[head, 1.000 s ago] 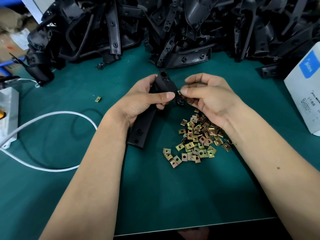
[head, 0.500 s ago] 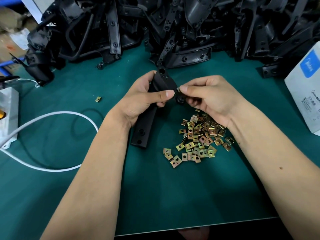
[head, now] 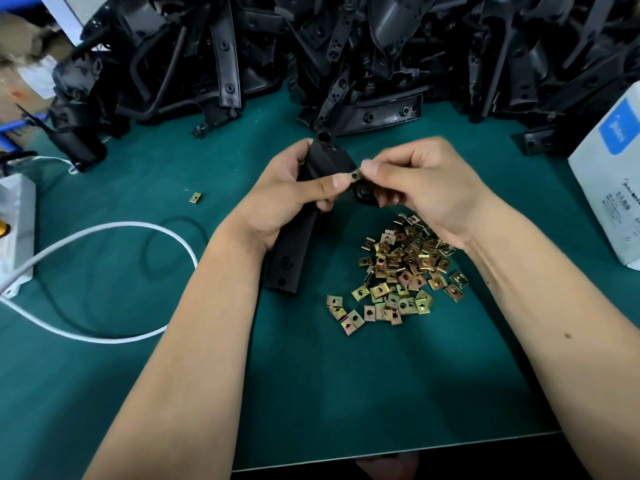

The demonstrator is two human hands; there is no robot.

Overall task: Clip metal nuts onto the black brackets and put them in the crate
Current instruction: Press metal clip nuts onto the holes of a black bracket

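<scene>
My left hand (head: 291, 199) grips a long black bracket (head: 294, 251) near its upper end; the bracket's lower end rests on the green mat. My right hand (head: 415, 188) pinches a small brass-coloured metal nut (head: 354, 175) between thumb and forefinger, right at the bracket's edge beside my left thumb. A pile of several loose metal nuts (head: 401, 271) lies on the mat below my right hand. No crate is in view.
A big heap of black brackets (head: 346, 57) fills the back of the green mat (head: 346, 393). One stray nut (head: 195, 198) lies to the left. A white cable (head: 104, 233) loops at left from a white box (head: 15, 233). A white bag (head: 613, 188) stands at right.
Both hands have risen a little with the bracket. The nut in my right fingers now sits against the bracket's edge by my left thumb.
</scene>
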